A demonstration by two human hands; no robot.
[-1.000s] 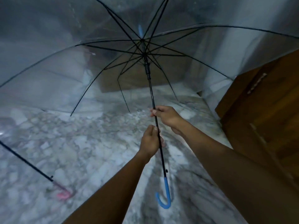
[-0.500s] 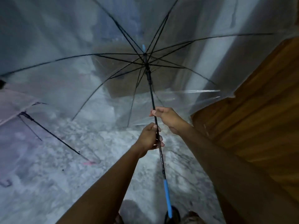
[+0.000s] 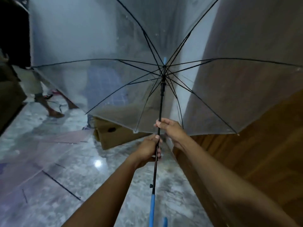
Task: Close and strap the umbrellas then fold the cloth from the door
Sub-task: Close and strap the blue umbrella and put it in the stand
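Note:
A clear umbrella (image 3: 114, 82) with black ribs, a black shaft and a blue handle stands open in front of me, canopy spread wide. My left hand (image 3: 150, 149) grips the shaft about midway. Just above it, my right hand (image 3: 170, 128) pinches the same shaft, below the black runner (image 3: 162, 86). The blue handle (image 3: 152, 210) points down toward me at the bottom edge. A second open umbrella (image 3: 41, 154), pinkish and clear, lies on the marble floor at the lower left.
A brown cardboard box (image 3: 113, 133) sits on the marble floor behind the canopy. A wooden door (image 3: 255, 153) runs along the right. Another person's legs (image 3: 49, 104) are at the far left. A blue checked cloth shows blurred through the canopy.
The view and the umbrella have tilted upward, so the canopy is higher and the box and a person's legs now show. Both hands keep their hold on the shaft.

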